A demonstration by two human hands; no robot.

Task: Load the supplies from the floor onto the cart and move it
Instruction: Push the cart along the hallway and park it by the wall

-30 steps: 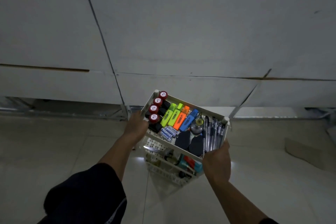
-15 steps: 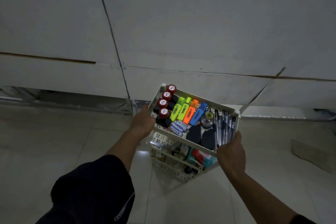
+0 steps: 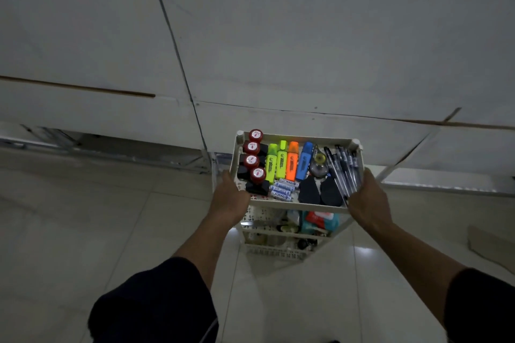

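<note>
A white tiered cart (image 3: 299, 206) stands on the tiled floor in front of me, close to the wall. Its top tray holds red-capped stamps (image 3: 253, 160), several highlighters (image 3: 287, 163), batteries (image 3: 284, 189), a tape dispenser (image 3: 319, 166), two black pieces (image 3: 320, 193) and a bunch of pens (image 3: 344, 172). Lower shelves carry a red and teal pack (image 3: 320, 220) and dim small items. My left hand (image 3: 228, 198) grips the tray's near left corner. My right hand (image 3: 367, 199) grips its near right corner.
A grey panelled wall (image 3: 278, 50) with a low ledge rises just behind the cart. Shiny floor tiles (image 3: 111, 231) spread left and right. A flat cardboard piece (image 3: 490, 242) lies on the floor at the far right.
The cart has swung from a skewed angle to nearly square with the wall and sits further right in view. Both hands have kept their hold on the top tray's corners.
</note>
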